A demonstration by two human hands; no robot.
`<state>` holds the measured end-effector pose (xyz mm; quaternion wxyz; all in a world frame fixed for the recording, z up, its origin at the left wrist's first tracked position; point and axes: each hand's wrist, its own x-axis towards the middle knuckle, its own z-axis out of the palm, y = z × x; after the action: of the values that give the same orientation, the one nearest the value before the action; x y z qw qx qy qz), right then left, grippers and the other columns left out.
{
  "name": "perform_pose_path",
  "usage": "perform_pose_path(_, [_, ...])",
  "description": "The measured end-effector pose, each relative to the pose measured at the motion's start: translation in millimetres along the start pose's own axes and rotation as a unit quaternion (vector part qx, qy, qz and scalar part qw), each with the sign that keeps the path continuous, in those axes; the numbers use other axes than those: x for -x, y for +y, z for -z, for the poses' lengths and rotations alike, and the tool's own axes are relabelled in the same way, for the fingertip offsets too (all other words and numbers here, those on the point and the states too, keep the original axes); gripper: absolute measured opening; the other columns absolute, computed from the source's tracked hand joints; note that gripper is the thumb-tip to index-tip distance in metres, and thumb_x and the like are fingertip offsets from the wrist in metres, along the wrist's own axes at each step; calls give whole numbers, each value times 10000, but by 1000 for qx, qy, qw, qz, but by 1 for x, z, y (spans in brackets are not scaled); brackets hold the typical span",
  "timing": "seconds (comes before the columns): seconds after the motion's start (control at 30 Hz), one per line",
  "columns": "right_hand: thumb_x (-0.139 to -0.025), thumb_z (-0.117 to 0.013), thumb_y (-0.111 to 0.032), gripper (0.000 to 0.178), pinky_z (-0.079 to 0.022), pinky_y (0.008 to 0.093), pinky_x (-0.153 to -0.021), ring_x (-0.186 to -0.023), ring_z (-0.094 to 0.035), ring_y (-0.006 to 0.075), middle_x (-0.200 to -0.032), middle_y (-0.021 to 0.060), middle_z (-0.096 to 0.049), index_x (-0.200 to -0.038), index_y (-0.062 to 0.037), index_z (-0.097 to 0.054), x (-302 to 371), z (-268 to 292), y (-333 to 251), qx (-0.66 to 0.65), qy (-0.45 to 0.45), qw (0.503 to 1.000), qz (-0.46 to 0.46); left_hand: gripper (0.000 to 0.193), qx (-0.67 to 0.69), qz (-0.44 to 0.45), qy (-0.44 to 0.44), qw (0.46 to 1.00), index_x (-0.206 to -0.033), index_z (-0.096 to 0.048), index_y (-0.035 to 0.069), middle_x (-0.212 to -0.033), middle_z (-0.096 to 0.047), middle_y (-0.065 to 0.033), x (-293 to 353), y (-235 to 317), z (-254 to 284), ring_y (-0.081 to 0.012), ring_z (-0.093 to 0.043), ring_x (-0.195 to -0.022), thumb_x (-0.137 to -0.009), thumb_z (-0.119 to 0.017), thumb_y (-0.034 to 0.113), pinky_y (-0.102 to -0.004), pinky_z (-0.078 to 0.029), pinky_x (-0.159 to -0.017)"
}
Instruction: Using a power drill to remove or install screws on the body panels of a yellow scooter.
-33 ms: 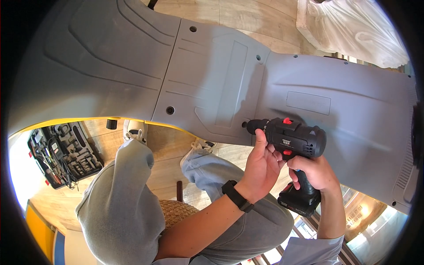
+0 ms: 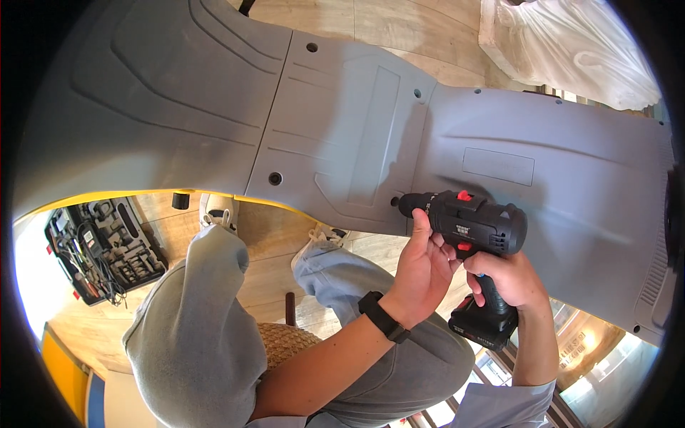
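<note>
A black cordless drill (image 2: 477,222) with red switches lies almost level over a large grey plastic housing (image 2: 342,121). My right hand (image 2: 508,278) is wrapped round its handle, above the black battery pack (image 2: 484,324). Under the front of the drill body, my left hand (image 2: 427,267) steadies it, the thumb up beside the chuck. The chuck end points left at a dark recessed hole (image 2: 394,202) near the housing's near edge; whether a bit sits inside that hole cannot be made out. Other recessed holes show in the same panel, one nearer the left seam (image 2: 275,178).
An open tool case (image 2: 105,250) with sockets and cables lies on the wooden floor at left. A yellow edge (image 2: 214,194) runs along the housing's near side. My knees are close below it, over a woven seat (image 2: 285,344). White plastic sheeting (image 2: 571,50) lies at far right.
</note>
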<state>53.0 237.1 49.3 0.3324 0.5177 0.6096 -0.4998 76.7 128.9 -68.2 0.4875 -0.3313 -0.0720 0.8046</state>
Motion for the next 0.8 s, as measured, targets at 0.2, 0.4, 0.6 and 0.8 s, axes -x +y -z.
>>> perform_pose_path(0.2, [-738, -598, -28, 232, -442, 309, -420, -472, -543, 146, -703, 77, -591, -955, 51, -607, 0, 3, 2, -21, 1, 1000, -13, 499, 9, -3, 16, 1000, -1170, -553, 161, -1018, -633, 27, 0, 1, -4, -127, -574, -929, -1011, -341, 584, -369, -465, -896])
perform_pose_path(0.4, [-738, -596, -26, 195, -441, 308, -422, -478, -545, 144, -703, 68, -590, -920, 43, -602, 3, 3, 0, -12, 14, 1000, -13, 447, 48, 10, 25, 998, -1093, -547, 185, -897, -573, 72, -1, -5, 1, -88, -525, -846, -1001, -383, 591, -305, -427, -854])
perform_pose_path(0.6, [-740, -608, -31, 182, -440, 305, -427, -474, -542, 141, -695, 62, -585, -914, 25, -607, 0, 1, -3, 15, -1, 1000, -21, 454, 33, -1, 33, 999, -1130, -551, 190, -878, -559, 81, 0, -1, -1, -84, -521, -846, -1000, -388, 593, -300, -418, -845])
perform_pose_path(0.8, [-745, -611, -85, 204, -447, 323, -438, -480, -531, 171, -627, 96, -573, -915, 28, -606, 2, 4, -1, 24, 2, 1000, -15, 520, 29, 7, 1, 1000, -1256, -530, 165, -1046, -626, 34, -3, -2, 0, -134, -573, -984, -1010, -349, 585, -359, -447, -909])
